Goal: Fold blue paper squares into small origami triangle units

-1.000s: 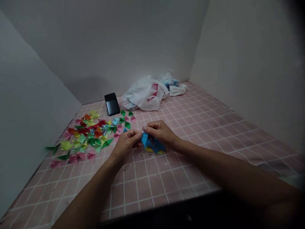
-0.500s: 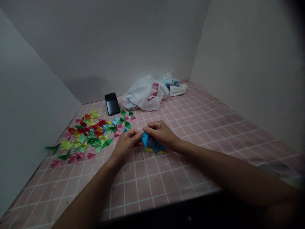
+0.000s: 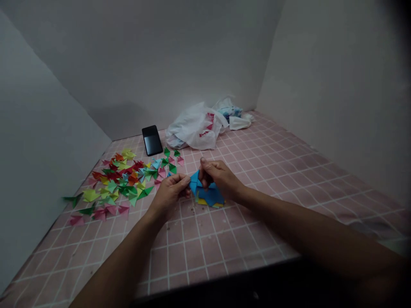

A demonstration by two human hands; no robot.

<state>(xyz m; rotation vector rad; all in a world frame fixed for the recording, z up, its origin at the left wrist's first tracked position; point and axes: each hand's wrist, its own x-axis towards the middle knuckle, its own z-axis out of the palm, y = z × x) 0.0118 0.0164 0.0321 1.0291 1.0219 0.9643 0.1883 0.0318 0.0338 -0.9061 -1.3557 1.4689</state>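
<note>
Both hands meet over the middle of a pink tiled surface point(image 3: 205, 252). My left hand point(image 3: 170, 194) and my right hand point(image 3: 218, 177) pinch a small blue folded paper piece point(image 3: 194, 183) between their fingertips. Under my right hand lies a small stack of paper sheets point(image 3: 210, 197), blue on top with a yellow edge showing. To the left of my hands spreads a scatter of folded paper triangles point(image 3: 122, 182) in green, red, yellow, pink and light blue.
A black phone point(image 3: 152, 140) lies near the back wall. White plastic bags point(image 3: 199, 126) sit at the back, right of the phone. Plain walls enclose the surface on the left, back and right. The front edge drops into dark shadow.
My right hand has lifted its fingers and shifted slightly up on the blue piece, which now shows a more upright point. My left hand has barely moved.
</note>
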